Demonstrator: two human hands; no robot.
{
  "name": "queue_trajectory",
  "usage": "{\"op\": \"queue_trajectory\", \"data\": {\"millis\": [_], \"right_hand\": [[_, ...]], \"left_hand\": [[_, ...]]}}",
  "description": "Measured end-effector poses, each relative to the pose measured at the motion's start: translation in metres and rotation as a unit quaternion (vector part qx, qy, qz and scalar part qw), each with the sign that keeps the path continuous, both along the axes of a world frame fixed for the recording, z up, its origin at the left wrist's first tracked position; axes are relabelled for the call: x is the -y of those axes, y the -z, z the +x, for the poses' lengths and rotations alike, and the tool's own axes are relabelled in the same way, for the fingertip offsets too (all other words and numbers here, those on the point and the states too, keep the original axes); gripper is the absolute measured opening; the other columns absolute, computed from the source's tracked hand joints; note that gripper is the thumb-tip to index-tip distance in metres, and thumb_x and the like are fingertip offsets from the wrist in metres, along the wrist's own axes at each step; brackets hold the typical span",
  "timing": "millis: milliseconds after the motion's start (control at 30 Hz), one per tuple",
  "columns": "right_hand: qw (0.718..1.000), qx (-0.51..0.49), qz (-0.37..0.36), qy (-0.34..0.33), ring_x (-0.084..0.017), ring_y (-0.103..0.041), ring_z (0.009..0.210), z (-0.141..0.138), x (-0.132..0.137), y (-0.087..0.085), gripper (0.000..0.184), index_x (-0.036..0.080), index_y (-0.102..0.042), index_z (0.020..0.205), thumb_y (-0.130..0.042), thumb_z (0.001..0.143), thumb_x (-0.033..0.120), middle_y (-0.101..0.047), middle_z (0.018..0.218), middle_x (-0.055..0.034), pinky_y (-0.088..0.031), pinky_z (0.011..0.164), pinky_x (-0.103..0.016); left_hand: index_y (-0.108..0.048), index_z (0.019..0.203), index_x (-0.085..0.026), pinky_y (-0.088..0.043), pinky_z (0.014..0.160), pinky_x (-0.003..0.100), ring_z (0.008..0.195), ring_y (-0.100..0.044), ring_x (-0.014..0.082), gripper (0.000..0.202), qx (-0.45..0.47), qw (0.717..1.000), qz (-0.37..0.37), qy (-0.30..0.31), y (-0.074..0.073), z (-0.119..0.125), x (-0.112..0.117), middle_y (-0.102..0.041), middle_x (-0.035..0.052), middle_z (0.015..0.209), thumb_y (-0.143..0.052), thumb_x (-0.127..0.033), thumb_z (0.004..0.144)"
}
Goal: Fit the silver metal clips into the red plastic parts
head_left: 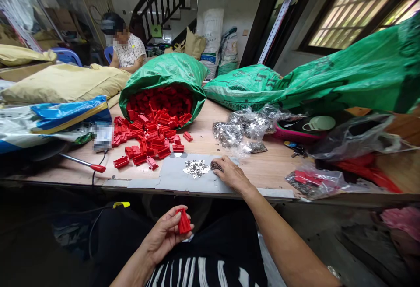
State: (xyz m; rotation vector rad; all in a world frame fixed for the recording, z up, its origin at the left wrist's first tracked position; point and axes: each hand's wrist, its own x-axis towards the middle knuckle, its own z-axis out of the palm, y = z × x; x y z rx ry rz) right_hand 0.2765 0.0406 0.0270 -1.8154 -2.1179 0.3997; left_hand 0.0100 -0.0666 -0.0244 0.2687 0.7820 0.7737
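Observation:
My left hand (166,231) is closed around a red plastic part (184,221), held above my lap, just off the table edge. The part is a short block with a channel along it. On the table my right hand (232,174) reaches to a small heap of dark metal pieces (216,166). Its fingertips are drawn together at the heap, and what they pinch, if anything, is hidden. Just left of that hand, a heap of small shiny metal plates (196,168) lies on a grey mat (172,176).
Loose red parts (149,140) spill from a green sack (164,70). Clear bags of metal pieces (243,125) lie at right, near a pink basket (295,134). A red-tipped lever (83,163) juts out at left. Another person (127,48) sits across the table.

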Motion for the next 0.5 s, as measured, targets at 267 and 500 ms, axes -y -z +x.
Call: {"op": "queue_trajectory", "data": {"millis": [267, 500], "right_hand": [[0.998, -0.048, 0.042, 0.001, -0.018, -0.058, 0.086, 0.008, 0.002, 0.002, 0.012, 0.019, -0.062, 0.091, -0.055, 0.082, 0.02, -0.062, 0.09, -0.0039, -0.042, 0.079, -0.028], [0.994, -0.08, 0.071, 0.01, -0.017, -0.057, 0.081, 0.02, 0.003, 0.002, 0.005, 0.019, -0.057, 0.082, -0.053, 0.082, 0.023, -0.062, 0.084, -0.0021, -0.042, 0.076, -0.029]], "left_hand": [[-0.057, 0.111, -0.015, -0.055, 0.075, 0.036, 0.081, -0.071, 0.0241, 0.036, -0.009, 1.0, 0.0, -0.006, 0.003, -0.003, 0.0, -0.068, 0.0084, 0.093, -0.07, -0.021, 0.078], [-0.055, 0.112, -0.014, -0.055, 0.075, 0.036, 0.081, -0.07, 0.0241, 0.036, -0.011, 1.0, -0.001, -0.002, 0.003, -0.002, 0.001, -0.068, 0.0086, 0.093, -0.068, -0.02, 0.079]]}}
